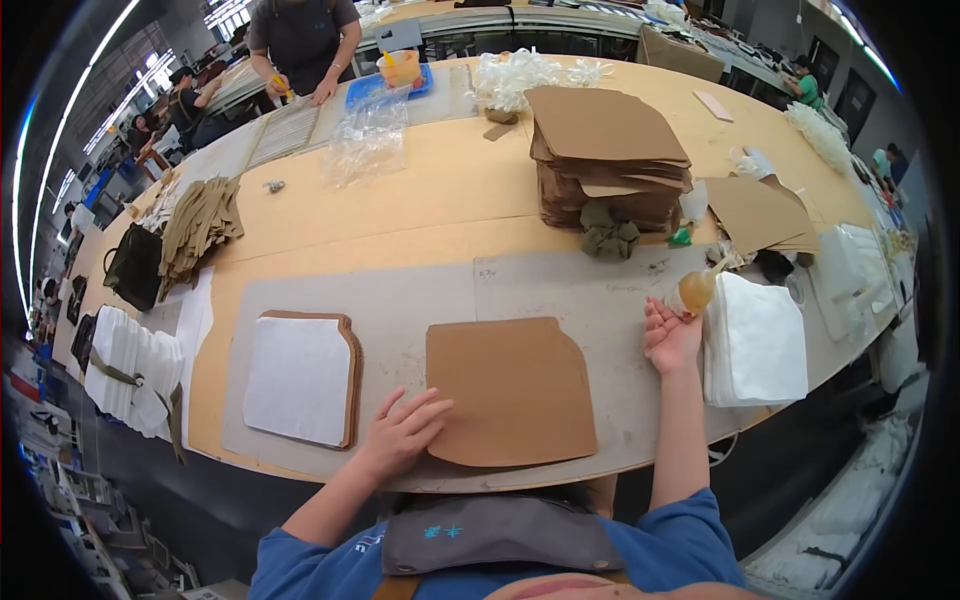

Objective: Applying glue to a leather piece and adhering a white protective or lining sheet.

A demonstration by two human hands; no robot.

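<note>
My left hand [405, 430] lies with fingers spread, its fingertips on the left edge of a flat brown panel [510, 390] with one cut corner. On the right, my right hand [672, 335] is turned palm up with fingers curled, holding a small squeeze bottle [697, 290] of amber liquid, its thin nozzle tilted up and to the right. The thumb's grip is partly hidden. Beside that hand stands a stack of white sheets [755, 340]. To the left of the panel sits a brown stack topped by a white sheet [295, 380].
A tall pile of brown panels [610, 130] stands beyond, with a dark cloth bundle [608, 232] before it. Tied white pieces [135, 370], a dark pouch [135, 265] and brown strips [203, 225] lie left. Across the table a co-worker [305, 45] works near a blue tray [365, 88].
</note>
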